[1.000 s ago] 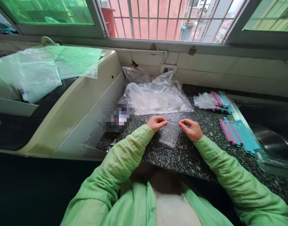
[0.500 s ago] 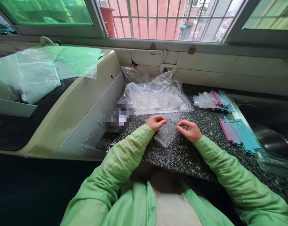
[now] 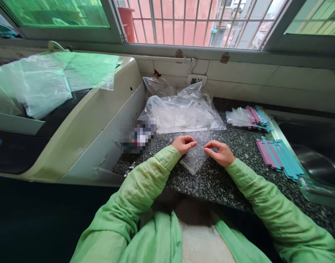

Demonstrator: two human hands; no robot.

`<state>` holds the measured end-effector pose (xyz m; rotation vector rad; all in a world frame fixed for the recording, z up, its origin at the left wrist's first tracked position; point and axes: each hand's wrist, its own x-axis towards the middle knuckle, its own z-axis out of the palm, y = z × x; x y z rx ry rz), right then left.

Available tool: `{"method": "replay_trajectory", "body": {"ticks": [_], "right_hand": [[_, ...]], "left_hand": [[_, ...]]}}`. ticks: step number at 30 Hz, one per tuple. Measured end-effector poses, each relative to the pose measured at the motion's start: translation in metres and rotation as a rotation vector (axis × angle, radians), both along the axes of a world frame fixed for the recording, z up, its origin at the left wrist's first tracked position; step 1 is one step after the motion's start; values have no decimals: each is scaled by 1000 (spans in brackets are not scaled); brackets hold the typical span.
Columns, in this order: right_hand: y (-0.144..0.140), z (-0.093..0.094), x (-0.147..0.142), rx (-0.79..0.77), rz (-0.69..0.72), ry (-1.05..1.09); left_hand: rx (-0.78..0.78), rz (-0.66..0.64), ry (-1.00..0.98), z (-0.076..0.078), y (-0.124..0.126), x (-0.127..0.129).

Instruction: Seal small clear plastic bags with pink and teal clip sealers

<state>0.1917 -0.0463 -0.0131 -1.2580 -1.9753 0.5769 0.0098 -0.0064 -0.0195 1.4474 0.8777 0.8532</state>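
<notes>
A small clear plastic bag (image 3: 194, 160) hangs or lies between my two hands, over the dark speckled countertop (image 3: 183, 184). My left hand (image 3: 185, 144) pinches its left upper edge between thumb and fingers. On the other side, my right hand (image 3: 220, 152) is closed in a similar pinch at the bag's right edge. The bag is so transparent that the counter shows through it, and its upper edge is hard to make out. Just beyond my hands lies a large clear plastic bag (image 3: 181, 115) with more clear film inside.
To the right are pink and teal flat strips (image 3: 284, 157), and behind them small bags with more strips (image 3: 249, 117). A metal sink (image 3: 318, 160) borders the counter there. At left stands a washing machine (image 3: 107, 120) with plastic sheets on top. A blurred-out object (image 3: 138, 137) sits beside it.
My hands have come slightly closer together, the left one moving a little to the right. The small bag has shifted slightly with them. The other things lie as before.
</notes>
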Motion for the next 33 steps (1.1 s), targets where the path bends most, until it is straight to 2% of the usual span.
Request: {"method": "replay_trajectory", "body": {"ticks": [11,17,33], "right_hand": [[-1,1,-1,37,15,-23],[-1,2,0,45,-3,-23],[3,2,10,91,-274,48]], "left_hand": [[36,11,6,2,-1,0],[3,6,20,-1,1,0],[-37,8,41,-4,4,-2]]}}
